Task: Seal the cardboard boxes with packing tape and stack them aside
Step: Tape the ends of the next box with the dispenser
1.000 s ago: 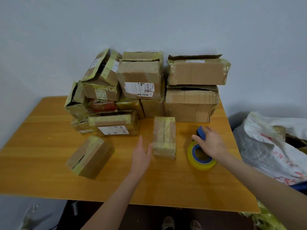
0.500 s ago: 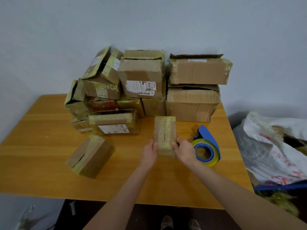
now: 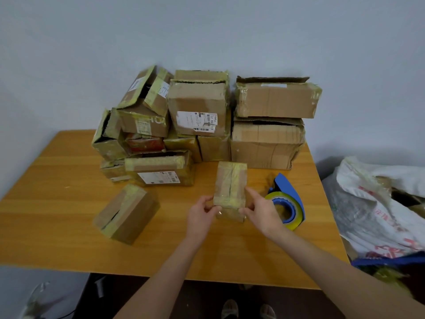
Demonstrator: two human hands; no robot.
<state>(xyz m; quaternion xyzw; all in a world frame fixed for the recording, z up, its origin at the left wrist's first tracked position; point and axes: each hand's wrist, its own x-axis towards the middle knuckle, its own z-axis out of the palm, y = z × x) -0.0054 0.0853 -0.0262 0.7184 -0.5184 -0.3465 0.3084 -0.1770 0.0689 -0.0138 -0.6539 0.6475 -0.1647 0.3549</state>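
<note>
L hand [image 3: 199,215] & R hand [image 3: 262,211] each grip a near corner of the small box [image 3: 230,180], fingers curled round it. The box sits mid-table [image 3: 57,180], seam facing up, just left of the blue tape dispenser [image 3: 288,199] w/ its yellowish roll. The label on the upper middle box [image 3: 197,97] reads approx. "07 P80 H18" by a barcode; other labels are too small to read. Red print on the white sack [image 3: 372,203] is illegible, and the sack is cut off at the frame edge. My fingers hide the small box's lower corners.

The small box [image 3: 230,180] sits between my left hand [image 3: 199,215] and right hand [image 3: 262,211], tape dispenser [image 3: 290,204] just right of it, stacked boxes [image 3: 200,102] beyond.
</note>
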